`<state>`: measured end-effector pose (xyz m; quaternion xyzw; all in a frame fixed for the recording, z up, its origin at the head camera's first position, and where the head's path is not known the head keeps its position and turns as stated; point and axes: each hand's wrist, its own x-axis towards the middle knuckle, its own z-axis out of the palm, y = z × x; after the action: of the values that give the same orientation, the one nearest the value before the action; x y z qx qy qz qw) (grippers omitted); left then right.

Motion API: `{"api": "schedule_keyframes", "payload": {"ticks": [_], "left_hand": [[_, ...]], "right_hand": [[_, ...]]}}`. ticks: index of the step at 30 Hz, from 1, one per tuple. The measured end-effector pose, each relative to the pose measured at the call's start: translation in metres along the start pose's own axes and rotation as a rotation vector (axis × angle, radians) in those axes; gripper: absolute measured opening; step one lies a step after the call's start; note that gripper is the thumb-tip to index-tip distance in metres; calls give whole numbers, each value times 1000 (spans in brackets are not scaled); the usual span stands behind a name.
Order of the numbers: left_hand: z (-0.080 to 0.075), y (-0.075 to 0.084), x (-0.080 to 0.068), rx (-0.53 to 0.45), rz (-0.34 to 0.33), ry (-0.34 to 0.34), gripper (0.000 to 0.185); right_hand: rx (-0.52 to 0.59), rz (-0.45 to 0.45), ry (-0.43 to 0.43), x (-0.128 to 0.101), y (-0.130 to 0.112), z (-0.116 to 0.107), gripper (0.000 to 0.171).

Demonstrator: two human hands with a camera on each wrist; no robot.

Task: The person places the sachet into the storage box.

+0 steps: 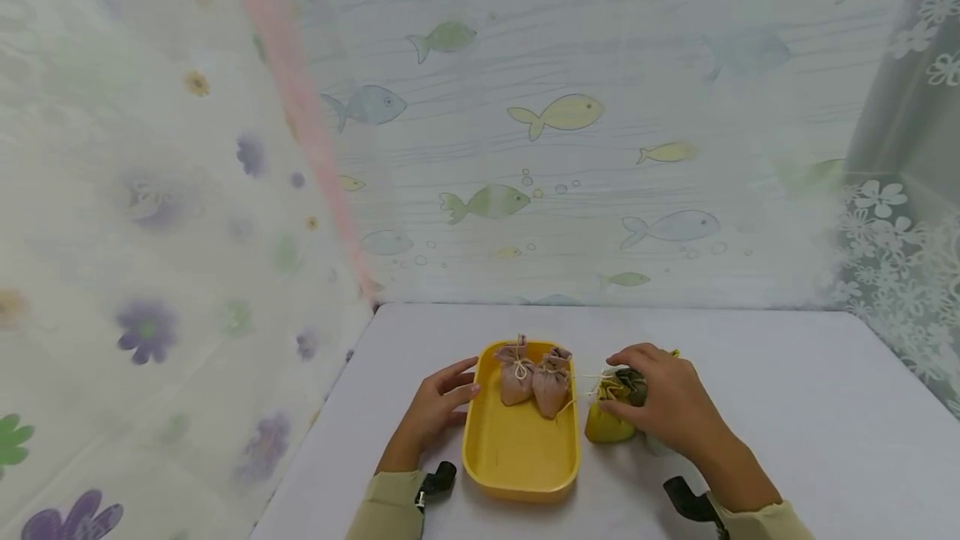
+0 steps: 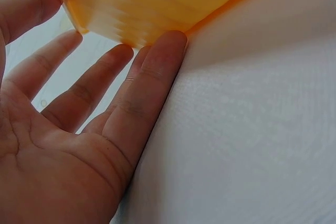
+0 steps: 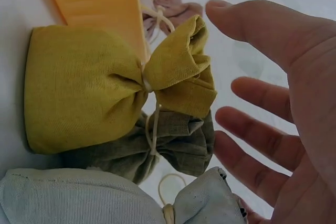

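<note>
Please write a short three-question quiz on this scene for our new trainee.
1. True or false: the yellow tray holds two pink pouches.
2. Which hand touches the tray's outer wall? A. left hand B. right hand C. neither
3. Fill in: the mustard-yellow pouch lies on the table beside the tray, next to a ____ pouch and a pale grey pouch.

Key: 1 true; 2 A; 3 olive green.
</note>
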<state>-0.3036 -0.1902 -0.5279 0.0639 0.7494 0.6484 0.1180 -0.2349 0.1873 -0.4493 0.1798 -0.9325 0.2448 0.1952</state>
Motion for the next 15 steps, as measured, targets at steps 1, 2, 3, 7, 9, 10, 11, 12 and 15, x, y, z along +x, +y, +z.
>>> {"api": "schedule_keyframes", "payload": {"ticks": [1, 2, 3, 7, 9, 10, 11, 12, 15], "left_hand": [[0, 0, 0, -4, 2, -1, 58], [0, 0, 0, -8, 3, -2, 58], [0, 0, 0, -11, 5, -2, 57], [0, 0, 0, -13, 5, -4, 56], [0, -1, 0, -13, 5, -5, 56], [0, -1, 0, -14, 7, -6, 56], [0, -1, 0, -16, 6, -6, 56], [0, -1, 0, -17, 7, -8, 56], [0, -1, 0, -22, 3, -9, 56]], "right_hand": [[-9, -6, -9, 0, 0, 0, 56], [-18, -11, -16, 0, 1, 0, 57], [-28, -18, -23, 0, 1, -1, 57], [-61, -19, -65, -1, 2, -1, 60], [-77, -8, -90, -2, 3, 0, 62], [-85, -1, -102, -2, 3, 0, 62], [-91, 3, -112, -2, 3, 0, 63], [-100, 4, -117, -3, 3, 0, 63], [-127, -1, -125, -3, 4, 1, 64]]}}
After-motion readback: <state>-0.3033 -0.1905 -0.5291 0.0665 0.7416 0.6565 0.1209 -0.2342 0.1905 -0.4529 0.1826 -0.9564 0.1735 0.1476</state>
